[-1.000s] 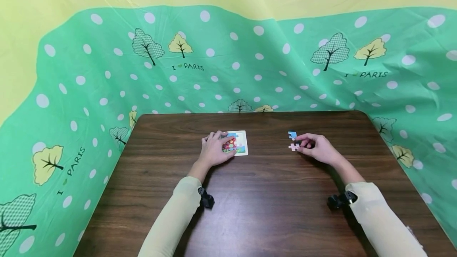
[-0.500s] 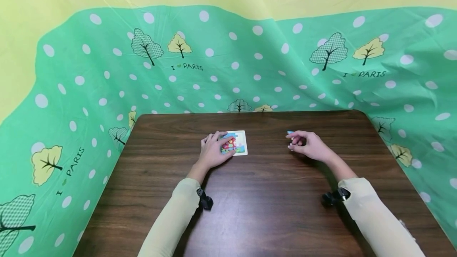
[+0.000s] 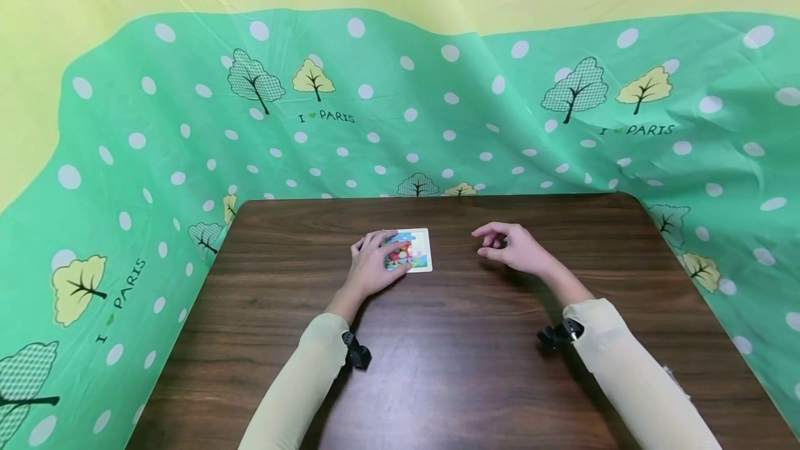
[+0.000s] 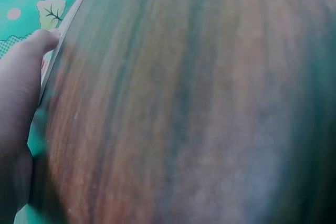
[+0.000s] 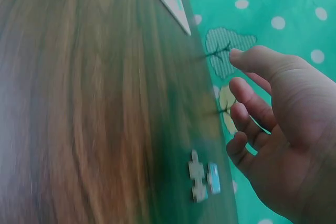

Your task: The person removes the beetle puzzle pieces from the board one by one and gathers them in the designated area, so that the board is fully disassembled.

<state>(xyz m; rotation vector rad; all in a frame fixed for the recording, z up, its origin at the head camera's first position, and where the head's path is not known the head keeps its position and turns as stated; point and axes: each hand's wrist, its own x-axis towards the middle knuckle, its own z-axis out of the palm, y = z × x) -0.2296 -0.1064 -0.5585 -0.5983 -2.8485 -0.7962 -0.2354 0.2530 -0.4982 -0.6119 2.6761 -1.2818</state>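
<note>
A small square jigsaw puzzle [image 3: 421, 255] with a white frame and a red, blue and green picture lies on the brown table. My left hand [image 3: 371, 262] rests over its left part, fingers spread across it and hiding that side. In the left wrist view the thumb [image 4: 44, 40] lies at the puzzle's edge. My right hand [image 3: 515, 248] hovers to the right of the puzzle, holding nothing, with thumb and fingertips apart. Below it, in the right wrist view, loose pale jigsaw pieces [image 5: 196, 171] and a blue-sided piece [image 5: 213, 178] lie on the table; the hand mostly hides them from the head view.
The dark wood table [image 3: 437, 353] reaches back to a green cloth backdrop [image 3: 437, 103] with white dots and printed trees. A black wrist camera [image 3: 357, 351] sits on the left sleeve and another black camera [image 3: 560, 333] on the right one.
My right hand has moved left from beside the loose blue and pink jigsaw pieces toward the puzzle, now covering where they lay. The left hand stays on the puzzle.
</note>
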